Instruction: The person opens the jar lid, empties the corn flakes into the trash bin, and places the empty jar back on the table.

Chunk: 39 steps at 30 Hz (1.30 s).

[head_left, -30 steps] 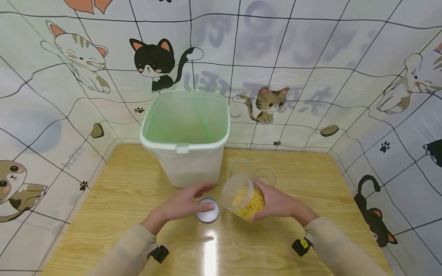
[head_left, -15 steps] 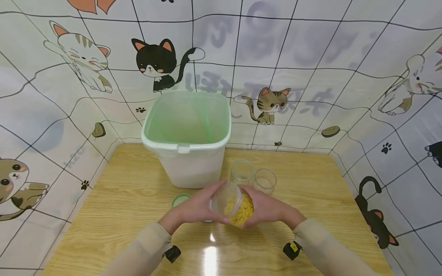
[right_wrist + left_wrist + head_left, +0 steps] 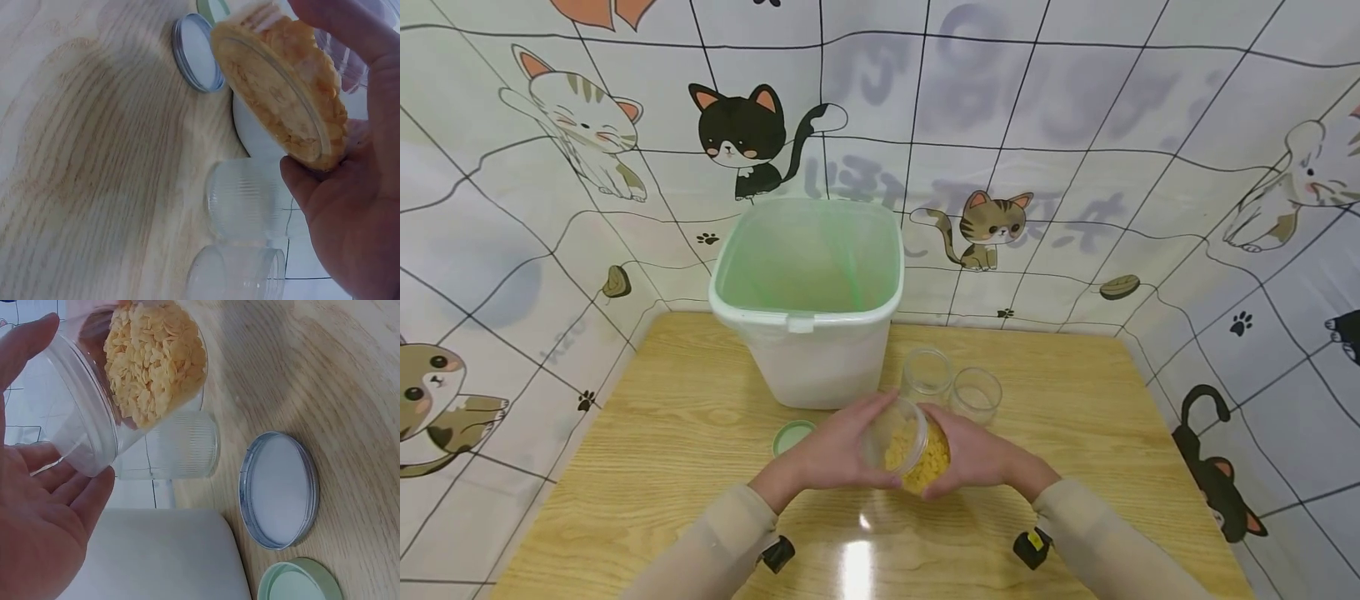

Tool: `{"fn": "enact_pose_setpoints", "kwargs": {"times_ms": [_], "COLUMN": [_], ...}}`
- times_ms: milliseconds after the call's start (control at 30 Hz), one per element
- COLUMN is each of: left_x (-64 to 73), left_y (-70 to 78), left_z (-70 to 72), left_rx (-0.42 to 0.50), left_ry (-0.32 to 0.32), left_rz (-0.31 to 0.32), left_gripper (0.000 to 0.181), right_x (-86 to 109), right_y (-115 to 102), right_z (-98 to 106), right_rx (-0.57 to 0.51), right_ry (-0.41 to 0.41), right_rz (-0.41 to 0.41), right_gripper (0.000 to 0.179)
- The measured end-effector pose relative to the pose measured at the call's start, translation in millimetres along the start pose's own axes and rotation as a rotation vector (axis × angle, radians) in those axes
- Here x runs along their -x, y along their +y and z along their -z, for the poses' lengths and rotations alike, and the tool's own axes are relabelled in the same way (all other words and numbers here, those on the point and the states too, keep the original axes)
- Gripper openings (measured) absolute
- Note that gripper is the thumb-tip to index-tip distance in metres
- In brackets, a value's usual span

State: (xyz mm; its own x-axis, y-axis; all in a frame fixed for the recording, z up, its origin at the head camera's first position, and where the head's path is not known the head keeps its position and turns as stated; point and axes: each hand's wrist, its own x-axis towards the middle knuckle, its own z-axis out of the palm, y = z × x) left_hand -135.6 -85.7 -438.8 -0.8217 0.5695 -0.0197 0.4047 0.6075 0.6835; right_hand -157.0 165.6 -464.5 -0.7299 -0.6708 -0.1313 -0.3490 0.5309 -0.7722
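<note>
A clear jar (image 3: 929,460) of yellow flakes is held tilted above the table, its translucent upper end pointing to the left. My left hand (image 3: 838,450) grips that upper end, thumb and fingers on opposite sides around the thick rim, as the left wrist view shows. Around the flake-filled lower part curls my right hand (image 3: 973,450); the jar's base (image 3: 272,94) faces the right wrist camera. Below it on the table lies a silver-rimmed lid (image 3: 278,490) with a white inside, hidden behind the left hand in the head view. Beside that is a pale green lid (image 3: 793,435).
A tall white bin (image 3: 831,358) with a pale green interior stands behind the hands at the back left. Two clear glasses, one ribbed (image 3: 187,447) and one plainer (image 3: 976,393), stand behind the jar. Cat-patterned sheeting (image 3: 1060,108) walls in the wooden table (image 3: 1052,367).
My right hand has brought the jar to the left. My left hand has left the silver-rimmed lid and taken hold of the jar's upper end. Over the last half second the hands barely move.
</note>
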Motion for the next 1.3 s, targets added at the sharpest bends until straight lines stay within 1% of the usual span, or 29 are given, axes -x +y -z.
{"fn": "enact_pose_setpoints", "kwargs": {"times_ms": [133, 400, 567, 767, 900, 1067, 1100, 1167, 1233, 1300], "left_x": [0.7, 1.1, 1.5, 1.1, -0.9, -4.1, -4.2, -4.3, -3.2, -1.3], "left_y": [-0.4, -6.4, -7.4, -2.6, -0.7, 0.1, 0.3, -0.4, -2.9, -6.1], "left_z": [-0.2, -6.2, -9.3, -12.3, -15.5, -19.7, -19.7, -18.4, -15.8, -12.4], "left_rx": [-0.038, -0.037, -0.048, -0.078, -0.084, -0.031, -0.013, 0.022, 0.049, 0.083], "left_ry": [0.026, 0.089, 0.122, 0.156, 0.187, 0.224, 0.216, 0.179, 0.112, 0.029], "left_rz": [0.002, 0.014, 0.011, 0.022, 0.062, 0.178, 0.198, 0.199, 0.161, 0.118], "left_gripper": [0.112, 0.107, 0.105, 0.102, 0.097, 0.094, 0.095, 0.097, 0.103, 0.110], "right_x": [-0.6, -0.2, -1.6, 0.3, 0.5, -1.3, -1.5, -1.1, 0.1, 1.7], "right_y": [-0.4, -3.6, -2.8, -4.8, -6.2, -8.9, -8.9, -8.0, -5.5, -2.9], "right_z": [-1.6, -3.8, -7.8, -11.6, -13.9, -15.1, -15.1, -15.0, -14.7, -13.8], "right_rx": [0.012, 0.006, 0.033, 0.078, 0.117, 0.195, 0.206, 0.204, 0.189, 0.153], "right_ry": [0.009, 0.006, 0.034, 0.082, 0.115, 0.156, 0.161, 0.153, 0.143, 0.130], "right_rz": [0.006, 0.004, 0.012, 0.006, -0.004, -0.022, -0.022, -0.020, -0.014, -0.002], "right_gripper": [0.111, 0.109, 0.106, 0.103, 0.103, 0.105, 0.105, 0.106, 0.106, 0.105]}}
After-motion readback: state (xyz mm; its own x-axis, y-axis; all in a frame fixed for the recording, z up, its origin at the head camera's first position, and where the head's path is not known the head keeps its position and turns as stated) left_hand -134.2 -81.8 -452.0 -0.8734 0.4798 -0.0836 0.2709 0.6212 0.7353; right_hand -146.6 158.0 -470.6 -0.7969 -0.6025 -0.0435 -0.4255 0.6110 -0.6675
